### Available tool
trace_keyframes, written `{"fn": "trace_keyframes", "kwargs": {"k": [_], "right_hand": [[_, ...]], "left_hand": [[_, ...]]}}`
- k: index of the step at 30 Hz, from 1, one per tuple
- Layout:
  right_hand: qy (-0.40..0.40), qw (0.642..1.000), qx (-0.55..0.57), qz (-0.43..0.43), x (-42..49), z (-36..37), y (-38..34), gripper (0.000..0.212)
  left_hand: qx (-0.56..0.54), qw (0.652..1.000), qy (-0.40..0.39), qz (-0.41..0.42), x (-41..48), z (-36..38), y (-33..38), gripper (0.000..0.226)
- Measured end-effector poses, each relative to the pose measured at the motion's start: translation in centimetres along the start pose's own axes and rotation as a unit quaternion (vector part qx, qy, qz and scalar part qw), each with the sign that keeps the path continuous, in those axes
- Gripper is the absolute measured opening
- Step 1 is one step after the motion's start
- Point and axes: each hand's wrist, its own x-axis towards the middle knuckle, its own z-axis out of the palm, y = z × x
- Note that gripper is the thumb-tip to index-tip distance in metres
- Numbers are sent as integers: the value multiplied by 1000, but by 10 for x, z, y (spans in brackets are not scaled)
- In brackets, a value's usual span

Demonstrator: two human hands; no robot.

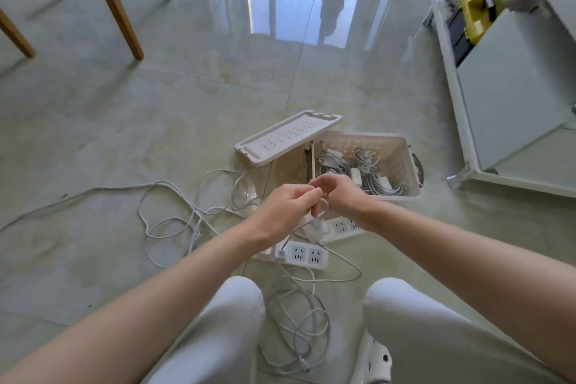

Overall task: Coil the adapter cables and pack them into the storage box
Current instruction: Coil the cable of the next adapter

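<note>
Looks roughly midway through. Pinches a thin white cable [321, 212] between left hand [288, 212] and right hand [341, 193], with curled fingers [308, 196] on both sides closed on the cord, just in front of the storage box [402, 165]. Lets the white adapter [316, 229] dangle just beneath the hands. Cannot tell how many loops are wound, since the hands hide that part.

Already done: shows several coiled bundles [367, 171] lying inside the open box, with the lid [280, 140] off and propped against its left wall.

Still left, judging from the floor [124, 134]: needs the held cable finished and dropped in, then the loose tangle [187, 212] sprawled to the left, and another heap of cord [296, 315] between the knees. Leaves open whether the power strip [307, 254] below the hands belongs in the box too.
</note>
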Motion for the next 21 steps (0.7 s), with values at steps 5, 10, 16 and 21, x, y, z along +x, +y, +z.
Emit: {"fn": "trace_keyframes", "kwargs": {"k": [5,10,16,21], "right_hand": [[-106,985,-123,-61,-31,5,0,33],[-6,967,-220,-129,-49,10,4,19],[57,978,-152,-131,-84,-4,-5,21],[103,989,-20,-107,-110,-6,-24,14]], "left_hand": [[34,999,19,17,-13,-10,15,38],[68,997,10,19,-19,-9,25,39],[416,900,124,-24,-22,-11,49,16],[435,896,28,-81,-42,4,70,34]]}}
